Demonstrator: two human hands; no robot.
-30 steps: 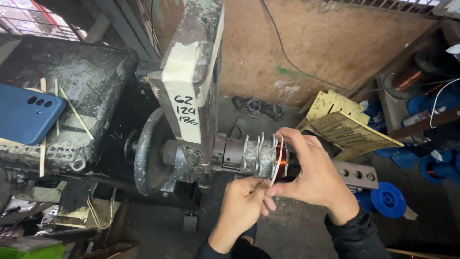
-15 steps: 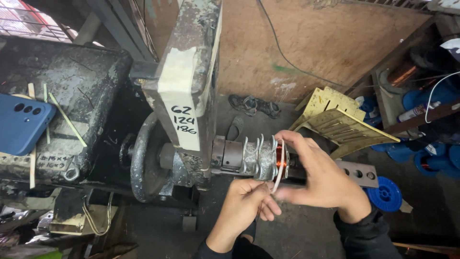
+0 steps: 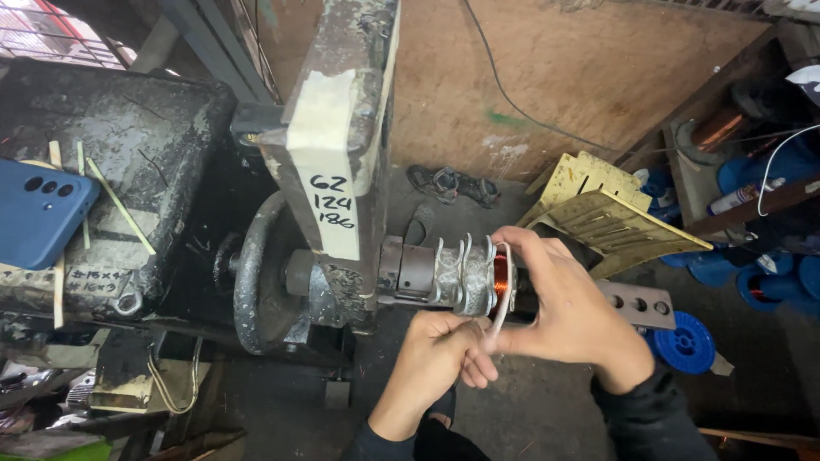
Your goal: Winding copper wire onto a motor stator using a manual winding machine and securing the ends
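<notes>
Right hand (image 3: 568,312) curls over the stepped winding former (image 3: 465,277) with its copper coil (image 3: 500,277), left hand (image 3: 444,354) just below pinching something pale I can't make out, fingertips hidden.

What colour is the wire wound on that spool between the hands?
Coppery orange-red wire coil, clearest in the head view.

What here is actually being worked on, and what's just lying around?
In use: left hand, right hand, copper coil, stepped winding former, white strip, winding machine.

Lying about: blue phone, yellow slotted boards, blue spool, sandals.
</notes>
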